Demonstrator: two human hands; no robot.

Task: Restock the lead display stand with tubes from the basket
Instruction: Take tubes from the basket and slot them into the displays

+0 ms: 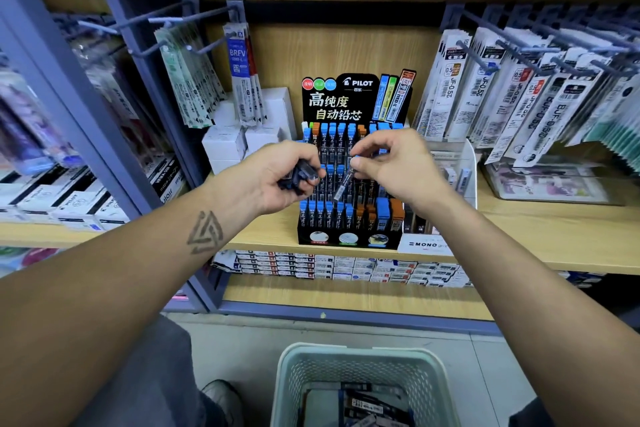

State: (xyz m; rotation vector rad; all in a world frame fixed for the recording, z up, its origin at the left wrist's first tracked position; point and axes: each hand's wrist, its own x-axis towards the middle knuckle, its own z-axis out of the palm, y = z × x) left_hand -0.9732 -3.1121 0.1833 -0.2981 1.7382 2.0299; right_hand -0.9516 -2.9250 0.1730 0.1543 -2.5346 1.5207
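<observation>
A black Pilot lead display stand (349, 239) sits on the wooden shelf, its tiers filled with blue-capped and orange-capped tubes. My left hand (273, 177) grips a small bunch of dark lead tubes (301, 173) in front of the stand's left side. My right hand (391, 163) pinches the blue cap of a single lead tube (343, 184), which hangs tilted over the middle tier. On the floor below stands a pale perforated basket (363, 357) with several more tubes (367, 406) lying inside.
Refill packs hang on hooks at left (239, 59) and right (519, 90) of the stand. White boxes (242, 139) stand behind my left hand. A Mono lead display (429, 246) adjoins the stand on the right. Flat boxes (346, 265) fill the shelf underneath.
</observation>
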